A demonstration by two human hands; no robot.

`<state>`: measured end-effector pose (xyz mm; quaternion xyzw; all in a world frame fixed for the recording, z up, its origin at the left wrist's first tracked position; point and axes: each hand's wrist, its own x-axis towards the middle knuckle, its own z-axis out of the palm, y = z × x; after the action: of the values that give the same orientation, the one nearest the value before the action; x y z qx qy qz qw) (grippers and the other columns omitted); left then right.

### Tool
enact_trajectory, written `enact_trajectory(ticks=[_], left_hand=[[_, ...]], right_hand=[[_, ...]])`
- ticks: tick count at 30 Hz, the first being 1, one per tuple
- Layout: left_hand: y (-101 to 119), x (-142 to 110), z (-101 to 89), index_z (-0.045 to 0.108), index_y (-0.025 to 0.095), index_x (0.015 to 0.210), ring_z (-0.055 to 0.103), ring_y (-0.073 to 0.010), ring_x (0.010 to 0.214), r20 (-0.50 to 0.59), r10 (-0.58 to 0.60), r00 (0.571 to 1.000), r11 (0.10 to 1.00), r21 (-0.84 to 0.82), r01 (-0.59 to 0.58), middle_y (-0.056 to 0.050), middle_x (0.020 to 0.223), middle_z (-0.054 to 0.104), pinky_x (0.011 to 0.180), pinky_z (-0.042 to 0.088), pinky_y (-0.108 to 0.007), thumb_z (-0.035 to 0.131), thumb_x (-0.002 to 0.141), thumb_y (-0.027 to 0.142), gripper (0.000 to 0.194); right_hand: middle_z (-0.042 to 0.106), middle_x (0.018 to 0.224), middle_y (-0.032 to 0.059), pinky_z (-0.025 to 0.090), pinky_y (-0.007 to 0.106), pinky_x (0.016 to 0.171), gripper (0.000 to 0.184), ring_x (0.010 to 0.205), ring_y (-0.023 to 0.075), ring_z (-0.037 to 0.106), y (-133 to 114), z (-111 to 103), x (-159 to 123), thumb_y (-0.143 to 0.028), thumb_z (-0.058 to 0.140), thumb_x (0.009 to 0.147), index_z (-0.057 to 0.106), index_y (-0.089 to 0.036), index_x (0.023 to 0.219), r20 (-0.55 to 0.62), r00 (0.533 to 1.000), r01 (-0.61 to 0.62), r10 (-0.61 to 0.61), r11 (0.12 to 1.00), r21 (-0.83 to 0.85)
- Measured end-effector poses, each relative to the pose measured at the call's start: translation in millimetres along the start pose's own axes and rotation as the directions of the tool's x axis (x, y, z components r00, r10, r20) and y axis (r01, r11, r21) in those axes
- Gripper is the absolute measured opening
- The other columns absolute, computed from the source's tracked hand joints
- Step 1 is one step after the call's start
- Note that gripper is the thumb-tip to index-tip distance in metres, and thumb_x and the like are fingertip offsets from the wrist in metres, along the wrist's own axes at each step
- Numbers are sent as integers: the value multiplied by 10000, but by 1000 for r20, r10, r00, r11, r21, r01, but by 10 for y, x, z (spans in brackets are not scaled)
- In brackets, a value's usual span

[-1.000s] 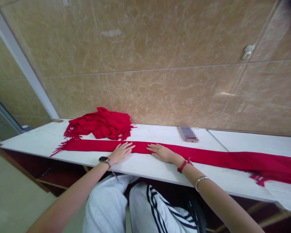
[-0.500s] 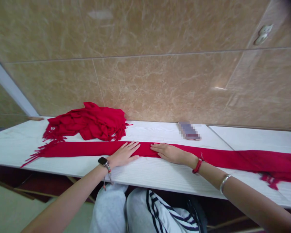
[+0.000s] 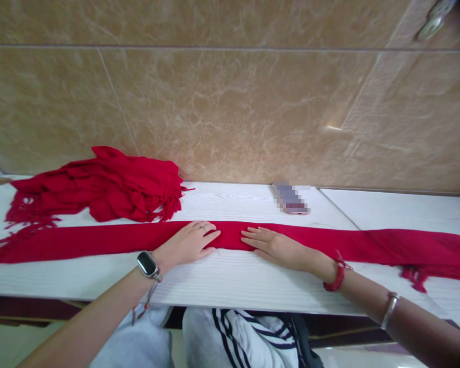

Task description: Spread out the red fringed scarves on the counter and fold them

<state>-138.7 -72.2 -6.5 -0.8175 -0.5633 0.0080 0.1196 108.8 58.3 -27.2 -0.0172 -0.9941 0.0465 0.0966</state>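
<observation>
A red fringed scarf (image 3: 99,240) lies in a long, flat, folded strip across the white table. My left hand (image 3: 187,242) rests on its middle, palm down with fingers stretched out. A short way to the right, my right hand (image 3: 278,246) presses flat on the same strip, its fingers pointing left. Bare red cloth shows between the two hands. Fringe hangs off the strip's left end, and a second bit of fringe sticks out under its right part.
Behind the strip at the left is a crumpled heap of red fringed cloth (image 3: 111,186) against the tiled wall (image 3: 230,112). A phone (image 3: 291,198), partly pixelated, lies near the wall. The white table (image 3: 222,281) has a seam at the right.
The camera view has tilted down and come closer. Both hands stay flat on the scarf, with the gap between them slightly wider.
</observation>
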Motion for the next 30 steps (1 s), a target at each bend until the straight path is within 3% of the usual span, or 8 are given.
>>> enact_trajectory(ticks=[3, 8, 13, 20, 24, 30], left_hand=[[-49, 18, 19, 507, 178, 1201, 527, -173, 1040, 6, 44, 999, 998, -55, -44, -72, 1187, 552, 888, 426, -295, 374, 888, 230, 344], [-145, -79, 100, 445, 189, 1258, 390, -139, 1211, 2, 101, 995, 986, -130, -100, -23, 1305, 474, 1044, 287, -310, 335, 803, 34, 493], [-143, -111, 125, 438, 172, 1260, 360, -107, 1233, -6, 80, 997, 976, -205, -79, -20, 1334, 444, 1062, 265, -275, 312, 764, -5, 542], [-170, -113, 98, 387, 206, 1297, 280, -123, 1284, -99, 74, 992, 986, -144, -88, -2, 1363, 405, 1070, 242, -336, 270, 831, 7, 520], [-206, -91, 123, 374, 251, 1308, 222, -102, 1305, 13, 96, 995, 973, -213, -91, 54, 1378, 375, 1080, 191, -311, 286, 780, -42, 610], [-262, -111, 196, 300, 319, 1339, 199, -75, 1308, 120, 80, 990, 946, -322, -37, 74, 1403, 319, 1069, 162, -301, 282, 727, -65, 722]], right_hand=[[463, 1308, 86, 321, 378, 1034, 387, 1238, 196, 362, 24, 19, 33, -213, 369, 908, 437, -160, 1285, -26, 999, 27, -28, 999, -30], [512, 1256, 109, 371, 384, 1004, 374, 1187, 204, 434, 48, 21, 27, -175, 355, 900, 476, -144, 1253, -68, 996, 56, -58, 998, -39], [471, 1294, 112, 363, 379, 1011, 427, 1211, 197, 403, 9, 18, 11, -90, 347, 875, 421, -139, 1292, -60, 997, 48, -50, 998, -30], [408, 1346, 84, 271, 436, 1053, 509, 1272, 188, 294, -28, -38, -13, -66, 347, 877, 285, -197, 1365, -71, 991, 107, -111, 993, -50], [418, 1342, 59, 275, 430, 1051, 502, 1273, 182, 295, 4, -6, -37, -68, 349, 877, 310, -218, 1355, -26, 996, 87, -88, 995, -49], [417, 1347, 29, 255, 388, 1065, 527, 1269, 139, 301, 47, 47, -67, -31, 311, 859, 332, -239, 1342, 14, 998, 63, -65, 994, 87]])
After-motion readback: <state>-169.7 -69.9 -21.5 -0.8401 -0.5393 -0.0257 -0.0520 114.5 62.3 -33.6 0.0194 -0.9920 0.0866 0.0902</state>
